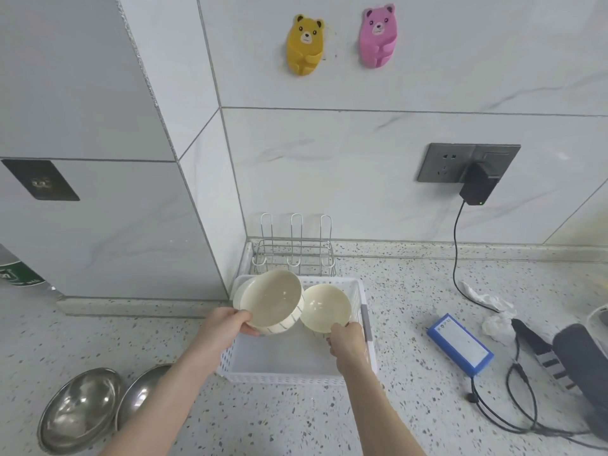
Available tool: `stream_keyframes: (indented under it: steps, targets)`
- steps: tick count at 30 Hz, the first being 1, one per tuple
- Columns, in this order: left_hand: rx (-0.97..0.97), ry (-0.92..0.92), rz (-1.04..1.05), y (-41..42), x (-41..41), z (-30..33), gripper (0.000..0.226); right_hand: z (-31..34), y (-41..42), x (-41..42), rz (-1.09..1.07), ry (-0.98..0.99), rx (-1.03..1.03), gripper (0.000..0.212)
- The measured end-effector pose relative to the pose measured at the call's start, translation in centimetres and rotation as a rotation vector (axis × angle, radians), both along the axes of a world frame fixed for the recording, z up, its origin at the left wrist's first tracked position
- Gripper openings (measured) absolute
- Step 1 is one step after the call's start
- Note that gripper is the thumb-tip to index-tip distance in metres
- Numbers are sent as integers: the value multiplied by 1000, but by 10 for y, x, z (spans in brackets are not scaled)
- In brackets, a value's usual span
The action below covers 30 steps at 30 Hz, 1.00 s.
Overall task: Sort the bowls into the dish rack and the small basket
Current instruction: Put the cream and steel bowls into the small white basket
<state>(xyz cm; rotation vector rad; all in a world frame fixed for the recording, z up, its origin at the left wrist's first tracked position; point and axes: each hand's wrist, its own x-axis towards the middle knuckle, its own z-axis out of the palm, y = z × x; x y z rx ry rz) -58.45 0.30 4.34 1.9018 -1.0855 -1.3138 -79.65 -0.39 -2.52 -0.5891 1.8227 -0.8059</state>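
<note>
Above basket (297, 376): bowls (269, 299) in hands (227, 325)

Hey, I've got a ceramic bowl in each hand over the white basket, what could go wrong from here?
1. The striped bowl in your left hand and the plain bowl in your right hand sit rim to rim; a bump might chip them.
2. Each is tilted and held only at its lower edge, so one could slip into the white basket.
3. The wire dish rack stands right behind; reaching over may knock it.
</note>
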Motion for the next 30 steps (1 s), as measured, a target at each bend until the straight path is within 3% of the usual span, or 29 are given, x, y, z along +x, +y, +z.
stream_keyframes:
  steps: [8, 14, 20, 25, 30]
  targets:
    - [-4, 2, -20, -10, -16, -7, 18, 9, 7, -3, 63, 21, -12, 23]
    - [-73, -48, -59, -16, -35, -7, 17, 35, 19, -16, 275, 411, -109, 38]
    - [-66, -57, -129, -26, -62, -9, 25, 51, 27, -22, 172, 89, -319, 30]
    - [-76, -53, -172, -29, -72, -18, 25, 48, 22, -25, 228, 207, -283, 19]
    - [-115, 14, -186, -28, -76, -20, 24, 40, 16, -28, 153, 227, -282, 23]
